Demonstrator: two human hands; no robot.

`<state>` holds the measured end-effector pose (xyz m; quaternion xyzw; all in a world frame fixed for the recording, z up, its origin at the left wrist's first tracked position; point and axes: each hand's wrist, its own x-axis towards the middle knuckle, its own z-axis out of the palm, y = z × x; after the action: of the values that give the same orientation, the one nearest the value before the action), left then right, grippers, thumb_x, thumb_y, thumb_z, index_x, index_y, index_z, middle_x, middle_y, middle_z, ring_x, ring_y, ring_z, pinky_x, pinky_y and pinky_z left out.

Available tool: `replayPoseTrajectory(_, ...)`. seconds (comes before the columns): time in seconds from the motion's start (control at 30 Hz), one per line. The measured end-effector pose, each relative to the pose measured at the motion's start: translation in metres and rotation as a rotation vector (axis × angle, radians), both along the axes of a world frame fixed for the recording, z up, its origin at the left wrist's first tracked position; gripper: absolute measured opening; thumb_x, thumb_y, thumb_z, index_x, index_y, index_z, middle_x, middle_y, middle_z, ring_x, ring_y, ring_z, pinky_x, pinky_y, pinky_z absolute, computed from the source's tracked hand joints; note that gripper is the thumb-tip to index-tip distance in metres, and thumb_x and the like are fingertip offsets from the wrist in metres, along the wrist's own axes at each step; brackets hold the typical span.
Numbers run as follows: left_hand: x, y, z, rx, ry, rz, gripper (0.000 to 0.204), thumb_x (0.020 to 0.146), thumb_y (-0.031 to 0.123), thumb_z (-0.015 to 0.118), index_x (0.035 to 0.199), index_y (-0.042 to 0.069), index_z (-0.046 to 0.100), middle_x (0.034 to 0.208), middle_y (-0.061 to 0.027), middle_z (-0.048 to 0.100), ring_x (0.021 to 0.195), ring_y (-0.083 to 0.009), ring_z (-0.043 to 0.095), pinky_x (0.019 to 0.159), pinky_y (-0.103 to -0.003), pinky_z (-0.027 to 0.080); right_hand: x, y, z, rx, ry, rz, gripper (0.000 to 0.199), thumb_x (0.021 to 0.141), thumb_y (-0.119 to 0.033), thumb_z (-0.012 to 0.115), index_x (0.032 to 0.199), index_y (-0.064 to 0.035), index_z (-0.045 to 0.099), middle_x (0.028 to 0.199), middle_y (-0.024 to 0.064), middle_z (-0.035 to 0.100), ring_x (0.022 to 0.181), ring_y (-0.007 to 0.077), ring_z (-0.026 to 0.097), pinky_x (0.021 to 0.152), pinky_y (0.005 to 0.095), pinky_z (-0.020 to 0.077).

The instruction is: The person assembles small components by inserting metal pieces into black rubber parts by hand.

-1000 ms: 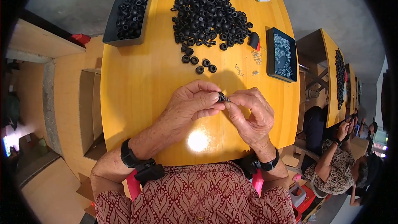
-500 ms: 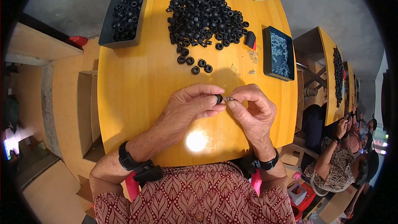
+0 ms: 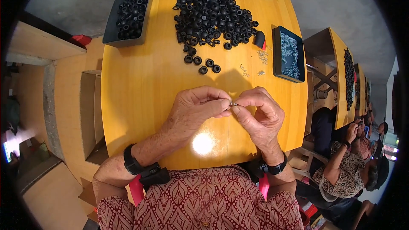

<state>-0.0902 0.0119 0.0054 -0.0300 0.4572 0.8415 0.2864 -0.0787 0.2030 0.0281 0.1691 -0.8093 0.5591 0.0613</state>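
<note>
Over the near middle of the table my left hand (image 3: 197,110) is closed in a pinch. The black round plastic part that showed in it half a second ago is now hidden behind the thumb and fingers. Thumb and forefinger of my right hand (image 3: 260,117) pinch a tiny silvery spring (image 3: 233,104), with its end toward the left fingertips. The two hands nearly touch. Beyond them lie several loose black round parts (image 3: 203,70) and a large heap of black parts (image 3: 211,12).
A dark tray of small metal pieces (image 3: 276,61) stands at right, with loose springs (image 3: 244,71) beside it. At far left sits a deep grey bin (image 3: 147,17) of black parts. A black-and-red object (image 3: 259,39) lies near the heap. Another person (image 3: 341,168) sits at right.
My hands have come closer together. The black part in my left fingers has gone from sight, and less of the spring shows between the fingertips.
</note>
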Motion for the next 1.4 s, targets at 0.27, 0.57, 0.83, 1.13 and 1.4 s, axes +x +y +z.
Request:
replayPoseTrajectory(0.27, -0.002, -0.001, 0.002, 0.118, -0.152, 0.015, 0.016, 0.093, 0.01, 0.064, 0.107, 0.002, 0.066, 0.1, -0.0061, 0.068, 0.091, -0.0135, 0.065, 0.085, -0.026, 0.054, 0.0, 0.0, -0.002, -0.131, -0.073, -0.09, 0.021, 0.077, 0.008, 0.071, 0.095, 0.0001, 0.066, 0.089, 0.0084, 0.067, 0.083, 0.017, 0.063, 0.075, 0.0276, 0.0502)
replayPoseTrajectory(0.57, 0.0, -0.001, -0.005, 0.179, -0.183, -0.042, 0.016, 0.092, 0.01, 0.064, 0.107, 0.003, 0.067, 0.101, -0.0047, 0.067, 0.092, -0.0115, 0.064, 0.084, -0.025, 0.054, -0.003, -0.004, 0.002, 0.042, 0.042, 0.003, 0.02, 0.077, 0.007, 0.071, 0.096, -0.0005, 0.067, 0.09, 0.0108, 0.067, 0.084, 0.0197, 0.064, 0.075, 0.0292, 0.0516)
replayPoseTrajectory(0.83, -0.002, 0.002, -0.003, 0.038, -0.109, -0.043, 0.019, 0.092, 0.011, 0.065, 0.108, 0.001, 0.066, 0.102, -0.007, 0.067, 0.091, -0.0134, 0.065, 0.085, -0.026, 0.053, 0.002, 0.015, 0.023, 0.056, 0.231, -0.109, 0.019, 0.077, 0.009, 0.069, 0.095, 0.0039, 0.065, 0.089, 0.0149, 0.068, 0.083, 0.0264, 0.067, 0.073, 0.0338, 0.0522)
replayPoseTrajectory(1.13, 0.0, 0.009, -0.013, -0.171, 0.189, 0.123, 0.016, 0.092, 0.003, 0.064, 0.106, -0.005, 0.065, 0.097, -0.0046, 0.066, 0.091, -0.0088, 0.062, 0.083, -0.022, 0.051, 0.022, 0.034, -0.003, 0.655, 0.256, -0.085, 0.04, 0.073, -0.001, 0.076, 0.111, -0.001, 0.066, 0.088, 0.0104, 0.061, 0.078, 0.0244, 0.057, 0.07, 0.0342, 0.0475)
replayPoseTrajectory(1.4, 0.005, 0.007, -0.015, -0.278, 0.299, 0.101, 0.016, 0.092, 0.003, 0.064, 0.106, -0.004, 0.065, 0.097, -0.0034, 0.066, 0.092, -0.0081, 0.062, 0.082, -0.022, 0.05, 0.03, 0.04, -0.024, 0.438, 0.009, -0.233, 0.041, 0.077, 0.0, 0.075, 0.116, -0.0042, 0.065, 0.086, 0.0096, 0.058, 0.073, 0.0219, 0.053, 0.064, 0.0313, 0.0468)
